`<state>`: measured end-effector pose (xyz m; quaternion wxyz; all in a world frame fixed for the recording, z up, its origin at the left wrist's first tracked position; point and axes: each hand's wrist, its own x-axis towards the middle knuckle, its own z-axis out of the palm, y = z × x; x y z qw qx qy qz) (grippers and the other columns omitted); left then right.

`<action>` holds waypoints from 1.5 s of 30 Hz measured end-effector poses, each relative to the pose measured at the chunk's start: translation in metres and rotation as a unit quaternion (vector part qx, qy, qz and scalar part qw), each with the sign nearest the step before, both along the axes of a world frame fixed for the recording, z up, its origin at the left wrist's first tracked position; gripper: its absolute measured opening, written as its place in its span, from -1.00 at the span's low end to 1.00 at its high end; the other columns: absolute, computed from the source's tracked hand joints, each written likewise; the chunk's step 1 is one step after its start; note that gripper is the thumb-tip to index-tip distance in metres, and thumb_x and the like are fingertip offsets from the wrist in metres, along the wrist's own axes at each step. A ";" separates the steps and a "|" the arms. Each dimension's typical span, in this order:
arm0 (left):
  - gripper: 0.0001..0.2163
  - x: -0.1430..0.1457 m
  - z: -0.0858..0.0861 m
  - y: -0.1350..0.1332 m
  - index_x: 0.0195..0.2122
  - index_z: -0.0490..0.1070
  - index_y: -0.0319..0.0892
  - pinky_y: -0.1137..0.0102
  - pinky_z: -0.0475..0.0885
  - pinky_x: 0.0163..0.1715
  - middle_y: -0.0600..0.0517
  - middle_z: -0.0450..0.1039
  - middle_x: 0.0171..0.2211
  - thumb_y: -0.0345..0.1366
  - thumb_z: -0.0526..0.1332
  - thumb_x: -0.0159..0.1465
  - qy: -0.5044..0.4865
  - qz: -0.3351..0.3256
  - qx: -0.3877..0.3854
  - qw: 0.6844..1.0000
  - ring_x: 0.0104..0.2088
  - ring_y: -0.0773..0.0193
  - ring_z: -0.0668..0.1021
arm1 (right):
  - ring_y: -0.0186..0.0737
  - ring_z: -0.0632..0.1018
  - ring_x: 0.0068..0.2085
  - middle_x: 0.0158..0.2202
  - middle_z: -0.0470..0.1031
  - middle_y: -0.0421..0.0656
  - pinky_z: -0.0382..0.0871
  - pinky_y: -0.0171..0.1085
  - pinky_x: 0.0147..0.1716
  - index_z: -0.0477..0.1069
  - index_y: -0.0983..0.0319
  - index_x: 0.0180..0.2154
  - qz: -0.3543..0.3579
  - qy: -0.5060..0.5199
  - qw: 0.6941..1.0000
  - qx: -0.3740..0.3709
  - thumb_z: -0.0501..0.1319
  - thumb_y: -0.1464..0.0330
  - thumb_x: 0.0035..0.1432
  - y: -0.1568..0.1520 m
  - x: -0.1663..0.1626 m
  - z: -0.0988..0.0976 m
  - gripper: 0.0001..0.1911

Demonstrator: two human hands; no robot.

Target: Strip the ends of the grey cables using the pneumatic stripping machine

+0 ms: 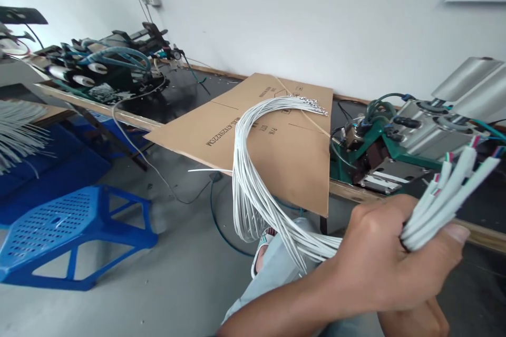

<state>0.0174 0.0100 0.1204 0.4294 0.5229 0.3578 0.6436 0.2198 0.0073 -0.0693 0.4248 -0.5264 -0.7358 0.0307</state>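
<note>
Head view: a bundle of white cables [276,205] is being gripped near its stripped ends by the left hand [387,268], fingers closed round it, while its far ends are resting on a cardboard sheet [237,126]. The right hand [415,321] is being largely hidden, so its grip cannot be told. Holding seems the step in hand, and any next move is calling for aligned ends. A green machine [375,142] is being carried by the counter [482,234], and a blue stool [67,226] is standing on the grey floor [177,274].

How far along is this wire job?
Done, seemingly: the far wire ends, lying on the cardboard, already carry metal tips. In hand: the left hand grips the white cable bundle. Left, probably: the near ends show only bare coloured cores, beside the green machine.
</note>
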 end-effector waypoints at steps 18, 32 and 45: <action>-0.71 -0.007 -0.018 0.011 -0.29 0.40 -0.19 0.48 0.23 -0.58 0.24 0.19 -0.62 -0.05 0.27 0.39 -0.028 -0.152 -0.025 0.988 -0.61 0.42 0.26 | -0.27 0.58 -0.32 -0.17 0.53 -0.12 0.49 -0.30 -0.30 0.55 0.16 -0.07 -0.016 0.272 0.955 0.115 0.23 0.33 0.37 -0.056 -0.047 0.113 -0.84; -0.55 -0.005 -0.015 -0.001 -0.54 0.45 -0.24 0.44 0.31 -0.54 0.11 0.33 -0.72 0.01 0.26 0.37 0.125 -0.160 -0.047 0.978 -0.68 0.36 0.41 | -0.34 0.53 -0.42 -0.25 0.42 -0.19 0.45 -0.31 -0.41 0.54 0.18 -0.20 0.249 0.374 0.888 -0.097 0.14 0.22 0.46 -0.005 -0.062 0.171 -0.74; -0.67 -0.004 -0.011 -0.008 -0.42 0.55 -0.19 0.40 0.39 -0.26 0.05 0.51 -0.47 -0.05 0.29 0.37 0.146 -0.013 0.013 0.989 -0.37 0.20 0.51 | -0.36 0.36 -0.45 -0.31 0.36 -0.24 0.30 -0.35 -0.49 0.41 0.16 -0.20 0.266 0.513 0.809 -0.109 0.17 0.12 0.44 -0.015 -0.074 0.154 -0.75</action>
